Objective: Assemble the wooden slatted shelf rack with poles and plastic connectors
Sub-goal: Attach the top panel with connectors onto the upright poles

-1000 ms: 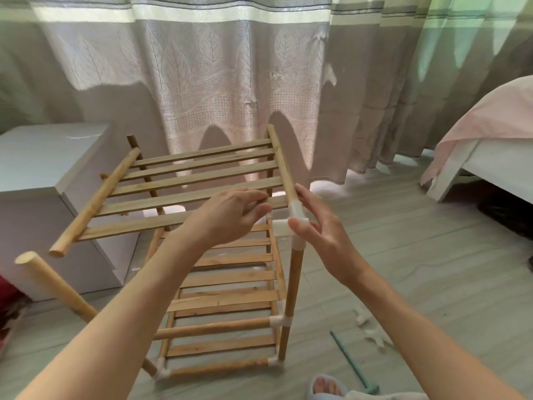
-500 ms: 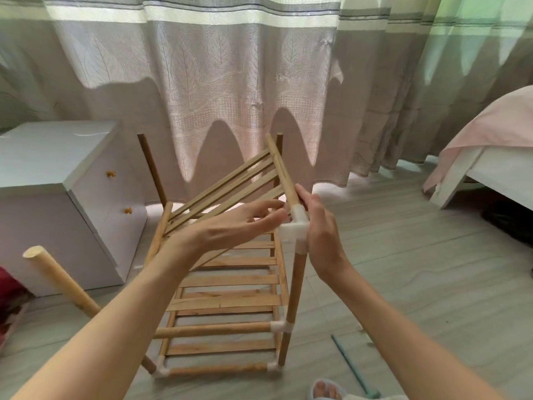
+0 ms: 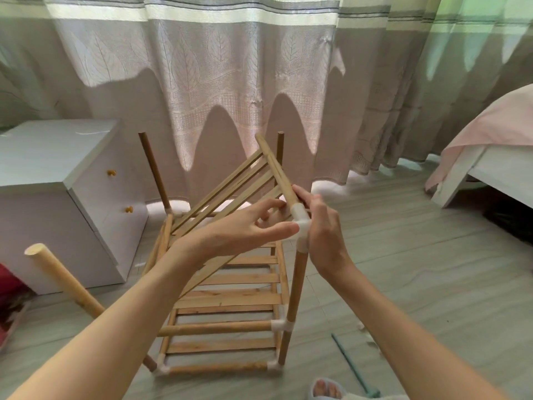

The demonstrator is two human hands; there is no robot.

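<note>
The half-built wooden rack (image 3: 230, 295) stands on the floor in front of me. Its loose top slatted shelf (image 3: 230, 186) hangs steeply tilted, its left side dropped low. A white plastic connector (image 3: 301, 223) tops the near right pole (image 3: 297, 284) and takes the shelf's side rail (image 3: 274, 166). My right hand (image 3: 323, 232) grips that connector from the right. My left hand (image 3: 248, 226) hovers with straight fingers, fingertips touching the connector's left side. Two bare poles (image 3: 153, 171) (image 3: 280, 145) rise at the back, and the near left pole (image 3: 63, 278) leans outward.
A white drawer cabinet (image 3: 57, 183) stands at the left, close to the rack. Curtains (image 3: 259, 82) hang behind it. A bed with pink bedding (image 3: 490, 145) is at the right. A green-handled tool (image 3: 354, 368) and small white parts (image 3: 366, 333) lie on the floor.
The top shelf has swung from nearly level to steeply tilted, its left side falling. My left hand let go of the slat and straightened out. My right hand stayed on the connector.
</note>
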